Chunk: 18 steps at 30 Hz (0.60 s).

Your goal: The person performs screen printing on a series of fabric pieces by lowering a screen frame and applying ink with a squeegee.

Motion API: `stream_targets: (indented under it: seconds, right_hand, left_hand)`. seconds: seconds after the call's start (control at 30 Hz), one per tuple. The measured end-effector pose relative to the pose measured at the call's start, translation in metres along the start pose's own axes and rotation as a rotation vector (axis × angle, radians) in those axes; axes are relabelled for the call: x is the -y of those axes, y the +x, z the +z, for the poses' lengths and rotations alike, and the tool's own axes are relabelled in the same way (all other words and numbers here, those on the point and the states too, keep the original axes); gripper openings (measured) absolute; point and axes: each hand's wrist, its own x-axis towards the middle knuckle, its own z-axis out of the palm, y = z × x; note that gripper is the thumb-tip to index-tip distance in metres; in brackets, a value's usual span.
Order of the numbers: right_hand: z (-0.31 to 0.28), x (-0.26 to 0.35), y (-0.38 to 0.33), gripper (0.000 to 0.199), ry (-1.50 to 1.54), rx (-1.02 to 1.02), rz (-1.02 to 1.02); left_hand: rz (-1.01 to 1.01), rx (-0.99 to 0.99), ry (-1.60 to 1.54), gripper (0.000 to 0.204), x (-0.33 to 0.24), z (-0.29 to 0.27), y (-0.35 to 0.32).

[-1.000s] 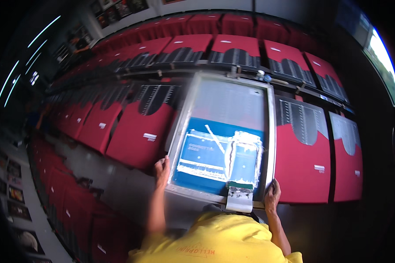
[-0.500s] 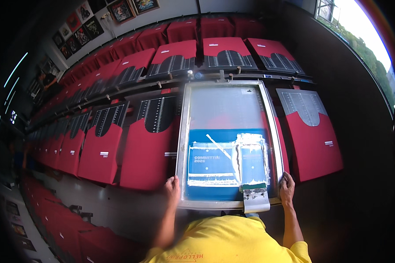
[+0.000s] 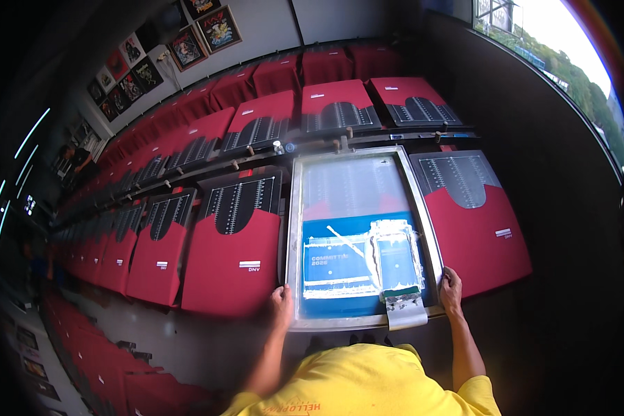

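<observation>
I hold a metal-framed printing screen (image 3: 340, 324) in front of me with both hands. My left hand (image 3: 281, 305) is closed on its left side near the lower corner, and my right hand (image 3: 451, 291) grips the right side at about the same height. The mesh is pale at the far end and blue nearer me, with smeared white ink (image 3: 394, 227) and a stencil area. Inside the frame, a squeegee (image 3: 408, 313) with a metal holder leans over the near rim, its green blade edge against the mesh. Whether the screen touches a board below, I cannot tell.
Red fabric pieces lie on dark ruled boards, one at my left (image 3: 232, 260) and one at my right (image 3: 475, 236). A rail (image 3: 236, 164) with pegs runs behind them, with more covered boards (image 3: 340, 100) beyond. Framed pictures (image 3: 218, 29) hang on the far wall; a person (image 3: 83, 158) stands far left.
The screen has moved right along the row, uncovering the left fabric's printed label and overlapping the right board's edge. My view has shifted too. Both hands keep their hold.
</observation>
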Motion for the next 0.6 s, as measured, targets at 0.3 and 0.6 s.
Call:
stream_targets:
  seconds: [0.3,0.6]
  right_hand:
    - [-0.01,0.008,-0.007,0.031,-0.028,-0.011,0.053]
    - [-0.01,0.025,-0.011,0.036,0.057,-0.003,0.124]
  left_hand:
    - [-0.091,0.104,-0.051,0.039,-0.013,-0.011,-0.003]
    - [-0.148,0.216,0.139,0.036,-0.016,-0.024,0.006]
